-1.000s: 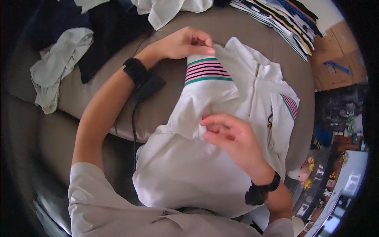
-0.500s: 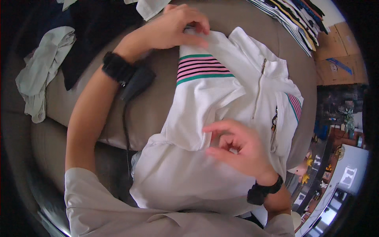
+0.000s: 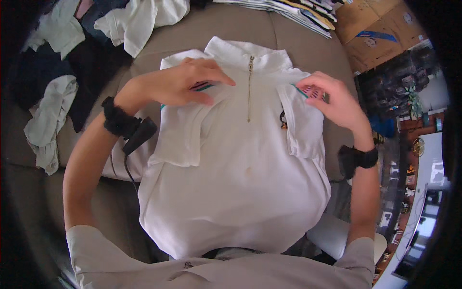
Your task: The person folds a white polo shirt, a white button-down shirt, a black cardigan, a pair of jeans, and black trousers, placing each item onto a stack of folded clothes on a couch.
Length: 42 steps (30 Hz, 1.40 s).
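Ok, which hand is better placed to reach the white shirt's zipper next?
Probably the left hand: its outstretched finger points toward the zipper, close beside it in this view. The right hand is farther off, at the striped sleeve.

1 zip-neck shirt (image 3: pixel 231 197) | 1 zipper (image 3: pixel 250 91) | 2 wristbands (image 3: pixel 115 119) | 1 clothes stack (image 3: pixel 303 18)

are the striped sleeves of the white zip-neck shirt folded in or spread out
Folded in: both striped sleeves lie over the white zip-neck shirt, cuffs pointing away from the collar.
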Available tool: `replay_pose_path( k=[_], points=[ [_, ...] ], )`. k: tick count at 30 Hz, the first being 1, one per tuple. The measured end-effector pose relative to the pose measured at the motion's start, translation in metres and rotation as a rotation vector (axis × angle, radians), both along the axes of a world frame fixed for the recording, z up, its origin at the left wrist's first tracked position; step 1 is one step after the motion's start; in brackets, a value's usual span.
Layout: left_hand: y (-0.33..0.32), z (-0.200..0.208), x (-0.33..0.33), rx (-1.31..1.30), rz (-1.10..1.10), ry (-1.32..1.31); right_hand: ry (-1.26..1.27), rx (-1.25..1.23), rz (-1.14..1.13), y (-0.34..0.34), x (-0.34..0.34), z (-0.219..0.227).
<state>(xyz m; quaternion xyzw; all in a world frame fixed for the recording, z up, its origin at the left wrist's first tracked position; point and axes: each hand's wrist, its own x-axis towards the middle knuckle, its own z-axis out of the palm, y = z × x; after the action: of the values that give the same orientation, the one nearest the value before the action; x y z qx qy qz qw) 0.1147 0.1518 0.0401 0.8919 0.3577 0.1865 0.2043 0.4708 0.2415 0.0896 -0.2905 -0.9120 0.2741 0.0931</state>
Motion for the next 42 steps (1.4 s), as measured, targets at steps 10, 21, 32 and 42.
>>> replay_pose_path(
  k=[10,21,32,42],
  points=[
    [0.019,-0.008,0.002,-0.151,0.298,-0.028,-0.181,0.170,0.212,-0.005,0.021,-0.050],
    [-0.052,-0.012,0.032,0.069,0.494,0.119,-0.187,0.323,0.154,-0.023,0.037,-0.069],
    [-0.094,0.014,0.022,-0.021,0.451,0.208,-0.018,0.329,0.002,-0.050,0.069,-0.037],
    [-0.330,-0.038,0.061,-0.653,1.237,-0.795,0.510,-0.939,-0.791,-0.265,0.215,-0.099]
  ],
)
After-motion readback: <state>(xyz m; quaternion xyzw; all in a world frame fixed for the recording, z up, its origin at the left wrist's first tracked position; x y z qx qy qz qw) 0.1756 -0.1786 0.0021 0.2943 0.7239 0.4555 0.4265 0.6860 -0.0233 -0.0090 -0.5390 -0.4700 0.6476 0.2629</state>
